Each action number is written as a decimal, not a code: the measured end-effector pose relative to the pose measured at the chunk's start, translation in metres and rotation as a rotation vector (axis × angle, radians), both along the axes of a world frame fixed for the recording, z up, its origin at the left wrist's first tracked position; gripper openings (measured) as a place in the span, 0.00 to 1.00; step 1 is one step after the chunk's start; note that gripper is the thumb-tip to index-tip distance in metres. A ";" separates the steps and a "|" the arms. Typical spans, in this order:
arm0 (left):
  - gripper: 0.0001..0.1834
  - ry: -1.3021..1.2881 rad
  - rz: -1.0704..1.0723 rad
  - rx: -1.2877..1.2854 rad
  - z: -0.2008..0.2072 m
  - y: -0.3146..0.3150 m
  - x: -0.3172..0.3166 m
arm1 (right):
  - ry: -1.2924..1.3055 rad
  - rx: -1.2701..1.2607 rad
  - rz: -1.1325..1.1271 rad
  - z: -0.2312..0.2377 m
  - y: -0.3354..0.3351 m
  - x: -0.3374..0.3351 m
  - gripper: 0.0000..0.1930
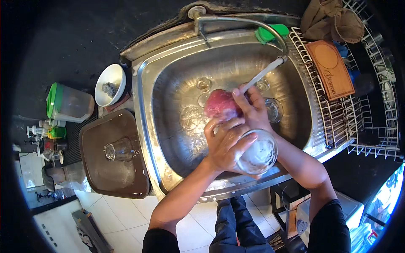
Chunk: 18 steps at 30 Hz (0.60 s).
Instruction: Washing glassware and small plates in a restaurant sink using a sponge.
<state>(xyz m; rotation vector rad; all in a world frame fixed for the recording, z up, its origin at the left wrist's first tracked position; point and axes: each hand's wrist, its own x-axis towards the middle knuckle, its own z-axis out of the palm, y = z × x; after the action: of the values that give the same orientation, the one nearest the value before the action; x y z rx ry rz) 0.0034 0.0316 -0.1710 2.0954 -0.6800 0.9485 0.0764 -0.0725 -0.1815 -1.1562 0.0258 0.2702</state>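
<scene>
My left hand (pixel 228 145) is wrapped round a clear glass (pixel 259 154), its thumb across the side and white suds on the glass. Just beyond it, my right hand (pixel 255 107) grips a wet pinkish-red scrubber (pixel 221 103), partly hidden by my left fingers, which touch its near side. Water runs from the curved metal tap (pixel 244 19) onto my right fingers. Below both hands, the steel sink (pixel 164 114) holds several clear glasses, among them a small glass (pixel 203 84) and a larger glass (pixel 274 110) beside my right wrist.
Left of the sink, a brown tray (pixel 114 181) bears a glass mug (pixel 120 149). Behind it are a white bowl (pixel 120 78) with a grey scouring pad and a green-lidded container (pixel 74 105). A green brush (pixel 272 33) lies on the back rim; a wire rack (pixel 329 122) stands at right.
</scene>
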 end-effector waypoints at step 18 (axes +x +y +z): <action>0.37 0.105 0.326 -0.129 0.004 0.050 0.045 | -0.058 0.313 0.536 0.003 -0.008 -0.009 0.38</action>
<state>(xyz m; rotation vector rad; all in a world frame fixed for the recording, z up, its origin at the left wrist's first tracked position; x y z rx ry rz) 0.0485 0.0818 -0.1670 2.1598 -0.2192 1.0181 0.0669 -0.0805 -0.1788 -0.8404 -0.3703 0.6891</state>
